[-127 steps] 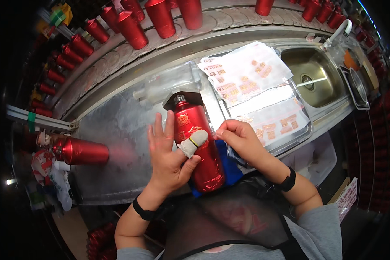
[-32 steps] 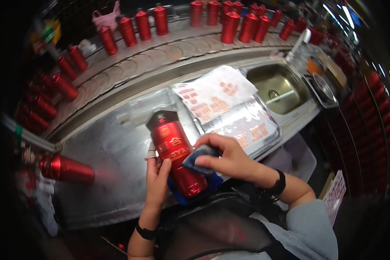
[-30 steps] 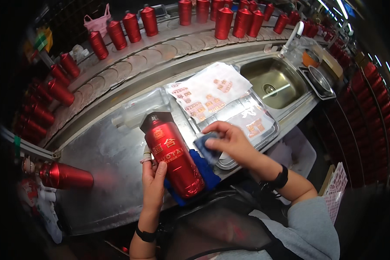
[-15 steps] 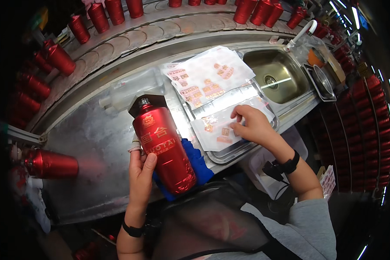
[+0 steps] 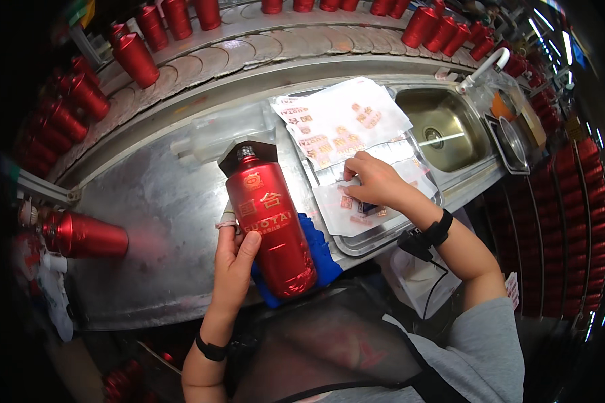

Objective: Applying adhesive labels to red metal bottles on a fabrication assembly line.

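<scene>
In my left hand [image 5: 234, 269] is a red metallic bottle [image 5: 273, 225] with gold lettering, tilted with its open neck away from me. The thumb presses on its side; the other fingers are mostly hidden behind it. A blue cloth [image 5: 320, 250] lies under the bottle's lower end, and a dark hexagonal piece [image 5: 230, 162] shows behind its neck. My right hand [image 5: 378, 183] is over a white decal sheet [image 5: 336, 218] with small gold and red prints. Its thumb and bent index finger come together at the sheet's left part; whatever is between them is too small to tell.
A larger decal sheet [image 5: 329, 104] lies on the metal tray [image 5: 359, 247], beside the sink [image 5: 444, 124] with its white faucet [image 5: 487, 67]. Another red bottle [image 5: 91, 234] lies at left. Red bottles stand along the curved conveyor [image 5: 208, 57]. A clear plastic container [image 5: 228, 134] sits behind my bottle.
My right hand has moved left across the small decal sheet, its thumb and index finger drawing closer together. My left hand still grips the bottle. The whole view has shifted slightly.
</scene>
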A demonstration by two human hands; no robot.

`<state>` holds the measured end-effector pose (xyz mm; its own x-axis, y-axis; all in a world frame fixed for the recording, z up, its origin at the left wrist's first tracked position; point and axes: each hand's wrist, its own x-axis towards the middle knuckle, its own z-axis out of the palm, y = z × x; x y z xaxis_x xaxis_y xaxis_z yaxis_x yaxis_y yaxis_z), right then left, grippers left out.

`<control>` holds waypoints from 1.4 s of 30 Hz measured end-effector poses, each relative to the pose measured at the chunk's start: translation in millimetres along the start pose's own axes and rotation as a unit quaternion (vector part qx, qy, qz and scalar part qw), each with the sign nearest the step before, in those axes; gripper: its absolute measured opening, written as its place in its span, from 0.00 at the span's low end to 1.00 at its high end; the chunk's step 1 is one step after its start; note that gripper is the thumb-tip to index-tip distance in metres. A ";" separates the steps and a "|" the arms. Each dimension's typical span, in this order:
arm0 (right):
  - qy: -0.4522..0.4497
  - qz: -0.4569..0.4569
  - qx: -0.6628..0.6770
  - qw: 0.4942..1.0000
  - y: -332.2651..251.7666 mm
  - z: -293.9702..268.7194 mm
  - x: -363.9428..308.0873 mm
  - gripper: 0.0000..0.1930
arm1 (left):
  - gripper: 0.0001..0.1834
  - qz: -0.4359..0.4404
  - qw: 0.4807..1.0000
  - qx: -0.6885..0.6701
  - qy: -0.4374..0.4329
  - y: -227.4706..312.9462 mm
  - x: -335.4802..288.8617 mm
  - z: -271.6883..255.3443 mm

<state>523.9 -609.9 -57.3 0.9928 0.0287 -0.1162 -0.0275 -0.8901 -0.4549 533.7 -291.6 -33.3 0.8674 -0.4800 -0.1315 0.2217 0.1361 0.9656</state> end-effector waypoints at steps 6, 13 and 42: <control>-0.075 0.003 -0.062 0.995 -4.8 -7.7 12.1 0.12 | 0.28 0.020 1.000 -0.009 -0.004 1.3 1.8 2.4; -0.062 0.012 0.013 0.998 -1.8 -12.4 20.1 0.08 | 0.28 -0.005 1.000 -0.006 -0.018 -1.5 -0.1 -5.6; 0.051 0.038 0.440 0.896 -159.0 27.5 -75.8 0.08 | 0.36 -0.028 0.995 0.084 0.049 29.0 -46.5 12.4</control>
<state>449.8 -458.1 -0.5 0.9883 -0.0981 -0.1164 -0.1329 -0.1830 -0.9741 494.3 -276.1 3.6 0.8964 -0.3956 -0.2002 0.2008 -0.0404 0.9788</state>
